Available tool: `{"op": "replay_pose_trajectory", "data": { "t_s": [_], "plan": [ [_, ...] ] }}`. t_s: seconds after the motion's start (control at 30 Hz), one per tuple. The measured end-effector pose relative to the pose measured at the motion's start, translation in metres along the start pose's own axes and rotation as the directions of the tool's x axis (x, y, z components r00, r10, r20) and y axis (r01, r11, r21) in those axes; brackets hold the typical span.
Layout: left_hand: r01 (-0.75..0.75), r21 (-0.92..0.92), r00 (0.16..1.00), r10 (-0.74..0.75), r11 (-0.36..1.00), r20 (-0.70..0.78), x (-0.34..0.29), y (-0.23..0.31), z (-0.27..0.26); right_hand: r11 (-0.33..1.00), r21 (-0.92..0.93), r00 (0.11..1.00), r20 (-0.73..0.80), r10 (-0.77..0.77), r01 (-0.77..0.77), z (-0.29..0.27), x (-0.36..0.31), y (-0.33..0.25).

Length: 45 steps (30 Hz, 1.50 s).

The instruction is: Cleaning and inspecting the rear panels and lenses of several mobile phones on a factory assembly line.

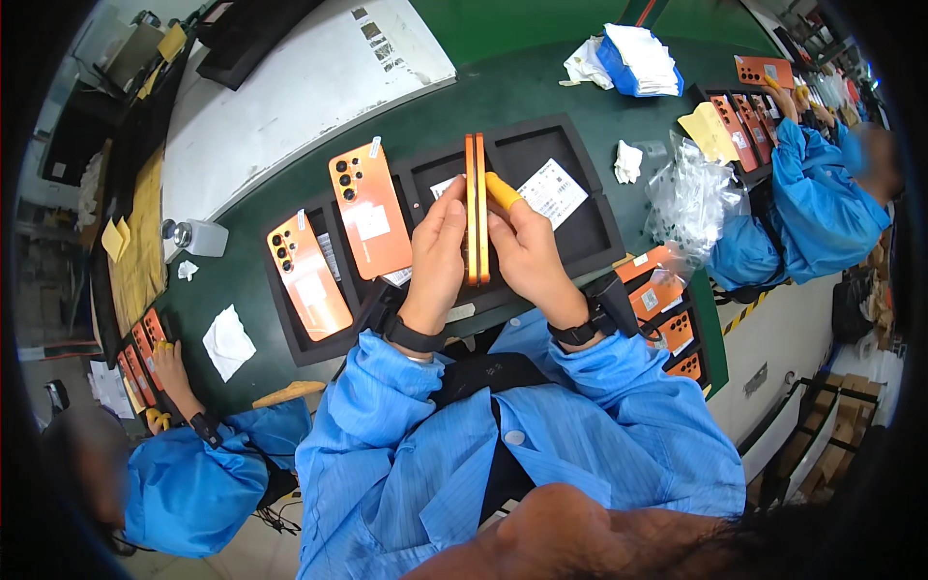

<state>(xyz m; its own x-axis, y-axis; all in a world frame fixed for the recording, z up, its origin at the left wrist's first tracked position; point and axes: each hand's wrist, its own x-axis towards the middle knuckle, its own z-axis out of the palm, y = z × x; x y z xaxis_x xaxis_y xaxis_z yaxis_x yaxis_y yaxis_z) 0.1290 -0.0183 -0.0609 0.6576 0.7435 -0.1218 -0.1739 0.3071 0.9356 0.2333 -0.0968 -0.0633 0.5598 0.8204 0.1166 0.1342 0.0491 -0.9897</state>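
Observation:
Two orange phones stand edge-on side by side, pressed together or nearly so, above the middle of a black foam tray. My left hand is closed on the left one, and my right hand, with a yellow cover on one finger, grips the right one. Their broad faces are turned away from view. To the left, an orange phone with several black camera rings lies in the tray, and another orange phone rests beside it. White printed labels lie in the tray's right compartment.
Plastic bags are heaped right of the tray, near a tray of orange phones. White cloths in a blue wrapper stand at the back. A dispenser bottle and a tissue lie left. Co-workers in blue sit on both sides.

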Motion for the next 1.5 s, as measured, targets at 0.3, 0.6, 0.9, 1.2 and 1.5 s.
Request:
{"op": "replay_pose_trajectory", "data": {
  "t_s": [0.3,0.6,0.9,1.2,1.5],
  "plan": [
    [-0.092,-0.015,0.996,0.092,0.996,-0.007,-0.01,0.011,0.006,0.988,0.104,0.991,-0.073,-0.109,0.116,0.007,-0.001,0.002],
    [-0.139,0.014,0.99,0.138,0.99,0.011,-0.01,0.022,0.006,0.984,0.129,0.991,-0.068,-0.117,0.125,0.008,0.001,-0.01],
    [-0.335,-0.089,0.932,0.343,0.938,0.117,-0.023,0.035,0.001,0.896,0.373,0.97,-0.097,-0.222,0.242,0.008,-0.005,-0.027],
    [-0.336,-0.112,0.93,0.348,0.935,0.116,-0.045,0.03,0.005,0.887,0.368,0.961,-0.107,-0.256,0.277,0.005,-0.026,-0.027],
    [-0.339,-0.133,0.928,0.355,0.931,0.114,-0.052,0.027,0.006,0.88,0.403,0.968,-0.09,-0.236,0.252,0.003,-0.033,-0.025]
  ]
}}
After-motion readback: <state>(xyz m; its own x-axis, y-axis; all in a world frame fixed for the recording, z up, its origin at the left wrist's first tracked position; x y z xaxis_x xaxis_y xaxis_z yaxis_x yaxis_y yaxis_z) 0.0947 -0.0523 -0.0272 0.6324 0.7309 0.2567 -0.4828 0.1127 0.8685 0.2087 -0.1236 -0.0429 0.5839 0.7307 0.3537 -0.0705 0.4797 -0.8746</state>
